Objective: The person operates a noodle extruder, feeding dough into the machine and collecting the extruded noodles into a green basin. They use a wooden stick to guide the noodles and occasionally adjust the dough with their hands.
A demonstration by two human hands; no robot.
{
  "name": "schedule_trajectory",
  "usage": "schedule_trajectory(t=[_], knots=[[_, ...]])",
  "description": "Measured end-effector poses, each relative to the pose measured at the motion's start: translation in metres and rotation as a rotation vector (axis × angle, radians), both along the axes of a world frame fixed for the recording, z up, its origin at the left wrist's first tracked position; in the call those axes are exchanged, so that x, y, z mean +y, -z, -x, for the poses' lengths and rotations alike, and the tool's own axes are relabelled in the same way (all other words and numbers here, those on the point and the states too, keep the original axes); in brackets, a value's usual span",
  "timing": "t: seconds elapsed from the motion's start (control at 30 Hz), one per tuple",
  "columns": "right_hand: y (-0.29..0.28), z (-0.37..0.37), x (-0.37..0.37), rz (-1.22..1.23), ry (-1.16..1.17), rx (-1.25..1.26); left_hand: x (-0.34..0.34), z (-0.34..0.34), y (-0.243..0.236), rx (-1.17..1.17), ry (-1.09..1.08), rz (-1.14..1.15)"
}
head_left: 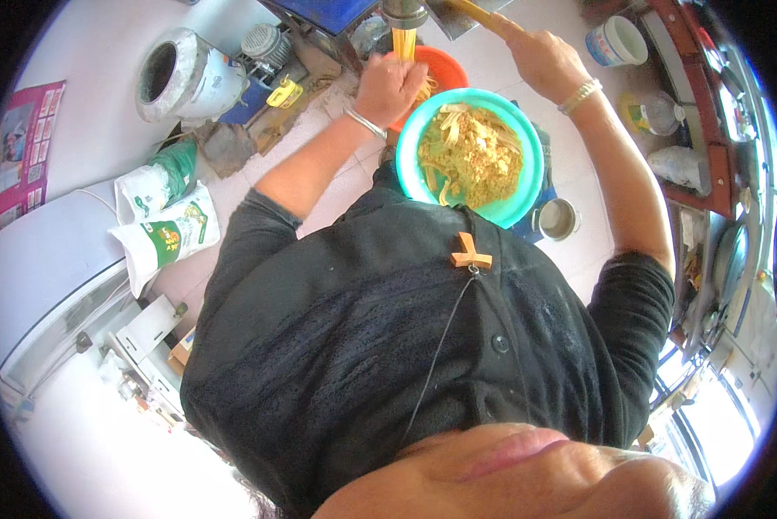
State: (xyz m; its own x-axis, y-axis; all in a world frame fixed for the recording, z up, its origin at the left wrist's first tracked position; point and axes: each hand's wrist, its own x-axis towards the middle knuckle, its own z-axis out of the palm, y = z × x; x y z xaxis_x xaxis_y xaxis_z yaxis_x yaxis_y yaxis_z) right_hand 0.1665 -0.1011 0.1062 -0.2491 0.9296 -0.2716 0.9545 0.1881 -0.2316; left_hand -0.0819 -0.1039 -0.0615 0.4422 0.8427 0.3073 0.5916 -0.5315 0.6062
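1. Landmark for all places: turquoise round plastic basin (533,157), close to the wearer's black shirt (362,303), heaped with crumbly yellow food (482,160).
2. Just beyond the turquoise basin, partly overlapped by its rim: orange-red round plastic basin (446,71).
3. Beyond the turquoise basin, slightly left: bunch of long yellow strands (404,43), directly under a grey cylindrical metal nozzle (404,14); long axis running from the nozzle mouth toward the orange-red basin, lower part hidden by the left fingers.
4. Left hand (390,90), far left of the turquoise basin and nearer of the two to the strands: fingers curled right at them; cannot tell whether clasping or merely touching.
5. Right hand (549,67), far right of the turquoise basin: fingers wrapped around a slim tan wooden handle (482,15), slanting up-left toward the nozzle.
6. In the way: turquoise basin's rim, covering part of the orange-red basin's near side.
7. Right of the turquoise basin: grey metal pot (560,220); far right, white plastic bucket (616,43). Well left: white-and-green sacks (168,235).
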Motion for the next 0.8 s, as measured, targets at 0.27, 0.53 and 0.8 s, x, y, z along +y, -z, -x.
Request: schedule_trajectory(t=[0.27, 0.53, 0.8], knots=[[0.041, 0.008, 0.025, 0.039, 0.048, -0.118, -0.078, 0.008, 0.179, -0.078, -0.009, 0.650], [0.078, -0.026, 0.021, -0.378, -0.104, 0.105, -0.075, -0.006, 0.238, 0.200, 0.001, 0.609], [0.131, -0.119, -0.103, -0.153, 0.271, 0.485, -0.057, -0.054, 0.352, 0.633, 0.133, 0.708]])
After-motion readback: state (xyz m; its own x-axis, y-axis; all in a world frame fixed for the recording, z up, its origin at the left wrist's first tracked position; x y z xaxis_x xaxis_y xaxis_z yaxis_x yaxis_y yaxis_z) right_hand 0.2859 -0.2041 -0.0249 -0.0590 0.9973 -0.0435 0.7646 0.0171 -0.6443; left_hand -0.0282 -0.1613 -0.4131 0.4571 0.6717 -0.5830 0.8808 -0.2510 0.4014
